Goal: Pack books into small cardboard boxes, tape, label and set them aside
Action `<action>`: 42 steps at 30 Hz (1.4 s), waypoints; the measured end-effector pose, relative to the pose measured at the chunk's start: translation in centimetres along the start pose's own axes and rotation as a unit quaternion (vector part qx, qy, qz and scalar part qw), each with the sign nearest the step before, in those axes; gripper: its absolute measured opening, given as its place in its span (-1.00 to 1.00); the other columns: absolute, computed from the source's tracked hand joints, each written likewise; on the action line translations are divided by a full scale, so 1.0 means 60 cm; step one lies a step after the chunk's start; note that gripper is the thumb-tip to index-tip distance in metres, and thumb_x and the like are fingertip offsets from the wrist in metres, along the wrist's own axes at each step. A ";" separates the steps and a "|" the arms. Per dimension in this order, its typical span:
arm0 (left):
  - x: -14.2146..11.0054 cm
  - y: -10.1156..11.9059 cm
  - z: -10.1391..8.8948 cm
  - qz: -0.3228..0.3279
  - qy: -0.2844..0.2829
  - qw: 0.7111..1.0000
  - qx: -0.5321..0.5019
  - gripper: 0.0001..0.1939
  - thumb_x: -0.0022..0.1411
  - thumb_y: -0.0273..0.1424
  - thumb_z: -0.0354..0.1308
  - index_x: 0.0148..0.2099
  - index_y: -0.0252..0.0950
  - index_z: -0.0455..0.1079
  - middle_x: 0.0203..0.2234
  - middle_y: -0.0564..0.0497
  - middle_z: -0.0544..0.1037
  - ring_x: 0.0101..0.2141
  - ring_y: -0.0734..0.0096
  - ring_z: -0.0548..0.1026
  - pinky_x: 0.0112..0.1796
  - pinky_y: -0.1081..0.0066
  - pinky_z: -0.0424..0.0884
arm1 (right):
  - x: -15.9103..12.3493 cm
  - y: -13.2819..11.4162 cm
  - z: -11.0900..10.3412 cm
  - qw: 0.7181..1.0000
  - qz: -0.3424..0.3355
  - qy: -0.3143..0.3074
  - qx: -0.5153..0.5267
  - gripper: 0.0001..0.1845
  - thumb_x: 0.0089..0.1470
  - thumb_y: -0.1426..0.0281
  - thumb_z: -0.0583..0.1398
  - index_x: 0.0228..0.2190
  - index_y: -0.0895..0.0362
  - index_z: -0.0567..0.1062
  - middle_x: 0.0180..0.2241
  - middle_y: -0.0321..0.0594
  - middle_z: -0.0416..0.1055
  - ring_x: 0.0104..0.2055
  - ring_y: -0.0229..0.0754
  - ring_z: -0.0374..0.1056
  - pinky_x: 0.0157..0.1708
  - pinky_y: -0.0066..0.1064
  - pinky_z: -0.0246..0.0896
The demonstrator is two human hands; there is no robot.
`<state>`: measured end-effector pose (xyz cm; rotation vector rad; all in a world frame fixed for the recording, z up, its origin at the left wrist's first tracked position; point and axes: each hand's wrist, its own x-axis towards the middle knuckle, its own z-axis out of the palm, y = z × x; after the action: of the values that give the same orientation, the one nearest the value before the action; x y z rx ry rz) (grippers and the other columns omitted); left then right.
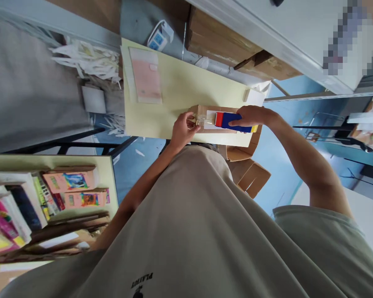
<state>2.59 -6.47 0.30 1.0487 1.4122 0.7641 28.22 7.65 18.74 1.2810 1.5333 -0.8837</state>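
Observation:
A narrow brown cardboard box [201, 110] with a white label [210, 114] lies on the pale yellow table [180, 91]. My right hand [246, 116] is wrapped round a blue block-shaped item [228, 121] with a red band and a yellow end, held over the box. At the box's left end, my left hand [185, 127] has its fingers curled at a crinkled piece of clear plastic [200, 120]. The plastic reaches toward the red end of the blue item. Whether the two are joined I cannot tell.
A pink-and-white packet [145, 76] lies on the table's left part. Behind stand a white power strip [157, 39] and large cardboard boxes [220, 35]. Open cartons [251, 178] are below the right edge. A lower-left shelf holds books [25, 203] and packets.

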 end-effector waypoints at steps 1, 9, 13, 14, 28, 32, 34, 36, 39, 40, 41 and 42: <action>-0.003 0.004 0.005 -0.012 0.021 1.000 0.000 -0.49 0.31 -0.30 0.61 0.23 -0.21 0.60 0.08 -0.13 0.75 -0.12 0.23 0.74 0.00 0.27 0.71 | 0.005 0.008 0.001 1.000 -0.016 0.000 0.006 -0.25 0.32 -0.28 0.32 0.03 0.13 0.77 -0.28 0.03 0.70 -0.22 0.09 0.57 -0.21 -0.15 0.33; -0.005 0.020 0.051 -0.043 0.220 0.972 0.068 -0.76 0.47 -0.14 0.49 -0.05 -0.21 0.77 -0.14 -0.10 0.79 -0.14 0.15 0.74 0.02 0.26 0.62 | 0.036 0.039 0.008 0.989 -0.145 0.035 0.025 -0.24 0.30 -0.31 0.35 0.03 0.13 0.75 -0.31 0.07 0.66 -0.11 0.24 0.63 -0.19 -0.12 0.37; -0.005 0.018 0.075 -0.056 0.280 0.955 0.075 -0.69 0.47 -0.05 0.48 -0.06 -0.19 0.78 -0.14 -0.08 0.80 -0.14 0.15 0.72 0.01 0.26 0.63 | 0.042 0.051 0.013 0.981 -0.184 0.053 0.026 -0.25 0.34 -0.29 0.33 0.02 0.14 0.74 -0.29 0.11 0.68 -0.07 0.27 0.64 -0.18 -0.13 0.37; -0.005 0.020 0.081 -0.059 0.291 0.952 0.075 -0.69 0.46 -0.05 0.48 -0.07 -0.19 0.78 -0.14 -0.08 0.80 -0.13 0.15 0.72 0.02 0.25 0.63 | 0.042 0.055 0.013 0.979 -0.194 0.056 0.024 -0.25 0.34 -0.29 0.33 0.02 0.15 0.75 -0.29 0.11 0.68 -0.06 0.28 0.64 -0.19 -0.13 0.37; -0.002 0.057 0.105 -0.059 0.375 0.915 0.134 -0.88 0.43 -0.42 0.48 -0.24 -0.19 0.79 -0.31 0.05 0.73 -0.13 0.22 0.72 0.05 0.30 0.63 | -0.021 0.159 0.023 0.972 -0.231 0.022 0.037 -0.33 0.47 -0.24 0.23 -0.18 0.12 0.71 -0.41 -0.03 0.60 -0.26 0.10 0.58 -0.25 -0.19 0.30; -0.008 0.067 0.096 -0.091 0.366 0.907 0.188 -0.88 0.45 -0.40 0.45 -0.20 -0.22 0.81 -0.24 0.02 0.78 -0.09 0.21 0.75 0.11 0.30 0.64 | -0.043 0.258 0.044 0.984 -0.179 0.023 0.008 -0.25 0.46 -0.33 0.18 -0.26 0.09 0.67 -0.40 -0.04 0.60 -0.35 0.03 0.51 -0.31 -0.19 0.25; -0.009 0.067 0.094 -0.096 0.368 0.903 0.201 -0.88 0.45 -0.39 0.45 -0.17 -0.23 0.81 -0.24 0.01 0.78 -0.09 0.19 0.76 0.12 0.28 0.65 | -0.045 0.301 0.058 0.986 -0.168 0.020 0.004 -0.23 0.45 -0.36 0.17 -0.30 0.07 0.63 -0.39 -0.07 0.60 -0.36 0.00 0.48 -0.32 -0.20 0.22; -0.008 0.065 0.093 -0.091 0.369 0.902 0.206 -0.89 0.45 -0.39 0.44 -0.16 -0.23 0.82 -0.24 0.01 0.78 -0.08 0.17 0.76 0.13 0.25 0.66 | -0.039 0.330 0.072 0.985 -0.170 0.012 0.006 -0.23 0.46 -0.36 0.16 -0.32 0.06 0.61 -0.39 -0.10 0.59 -0.36 -0.03 0.46 -0.32 -0.21 0.19; -0.007 0.058 0.093 -0.085 0.366 0.902 0.211 -0.87 0.47 -0.37 0.43 -0.13 -0.23 0.82 -0.23 0.00 0.79 -0.05 0.15 0.76 0.15 0.21 0.67 | -0.020 0.341 0.093 0.985 -0.174 0.011 0.008 -0.28 0.49 -0.30 0.16 -0.32 0.07 0.60 -0.38 -0.11 0.59 -0.37 -0.06 0.43 -0.32 -0.22 0.16; -0.007 0.056 0.093 -0.086 0.366 0.902 0.213 -0.87 0.47 -0.36 0.42 -0.12 -0.23 0.82 -0.23 0.00 0.79 -0.05 0.15 0.76 0.16 0.21 0.67 | -0.012 0.337 0.099 0.985 -0.172 0.015 0.008 -0.30 0.50 -0.27 0.18 -0.32 0.07 0.60 -0.38 -0.10 0.59 -0.37 -0.06 0.43 -0.31 -0.22 0.16; -0.007 0.054 0.094 -0.086 0.367 0.901 0.215 -0.86 0.47 -0.36 0.41 -0.11 -0.23 0.82 -0.23 0.00 0.80 -0.05 0.15 0.76 0.16 0.21 0.68 | -0.003 0.331 0.106 0.985 -0.168 0.022 0.010 -0.33 0.50 -0.24 0.20 -0.31 0.08 0.60 -0.38 -0.09 0.58 -0.37 -0.06 0.43 -0.30 -0.22 0.16; -0.008 0.053 0.094 -0.085 0.369 0.900 0.215 -0.86 0.47 -0.36 0.41 -0.11 -0.23 0.82 -0.22 -0.01 0.80 -0.05 0.15 0.77 0.15 0.21 0.68 | 0.006 0.323 0.113 0.986 -0.163 0.031 0.014 -0.37 0.51 -0.19 0.22 -0.30 0.09 0.61 -0.37 -0.08 0.58 -0.36 -0.05 0.45 -0.29 -0.22 0.18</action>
<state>8.62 -6.33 2.65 0.9788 2.3790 0.7723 48.56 5.37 16.87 1.1014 1.8188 -1.0830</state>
